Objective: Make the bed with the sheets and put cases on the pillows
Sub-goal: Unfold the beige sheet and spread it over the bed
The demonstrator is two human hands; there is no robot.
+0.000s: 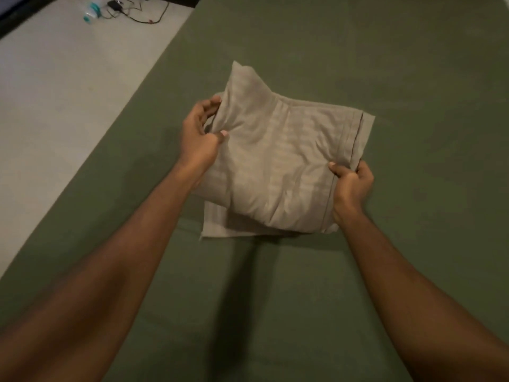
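A folded beige striped cloth (278, 166), a sheet or pillowcase, is lifted just above the bed, with a lower fold hanging down toward the mattress. My left hand (201, 133) pinches its left edge, thumb on top and fingers under the fabric. Along the hemmed right edge my right hand (351, 183) grips the cloth with curled fingers. The bed (385, 64) is covered by a smooth olive-green sheet that fills most of the view. No pillow is in sight.
The bed's left edge runs diagonally from bottom left to top centre. Beyond it lies pale floor (55, 92). At the top left of the floor are black cables (132, 12) and a small teal and white object (92, 11).
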